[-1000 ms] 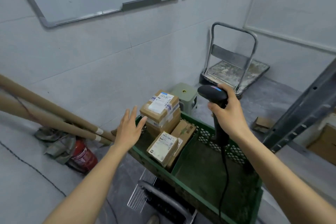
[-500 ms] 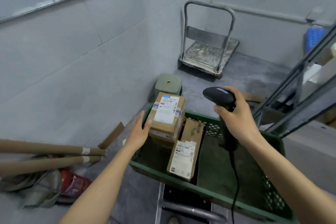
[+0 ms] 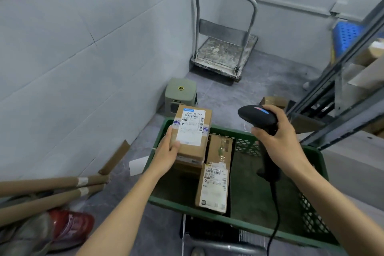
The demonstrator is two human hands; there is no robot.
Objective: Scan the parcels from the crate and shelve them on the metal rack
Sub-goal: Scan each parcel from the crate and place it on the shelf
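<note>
Brown white-labelled parcel [image 3: 192, 133] in grip of left fingers [image 3: 174, 146], scanner [image 3: 256, 116] in right fingers [image 3: 272, 109]

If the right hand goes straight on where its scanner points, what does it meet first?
Probably the top parcel, gripped by the left hand: the scanner in the right hand points left toward it. Depth is unclear; it might pass above.
</note>
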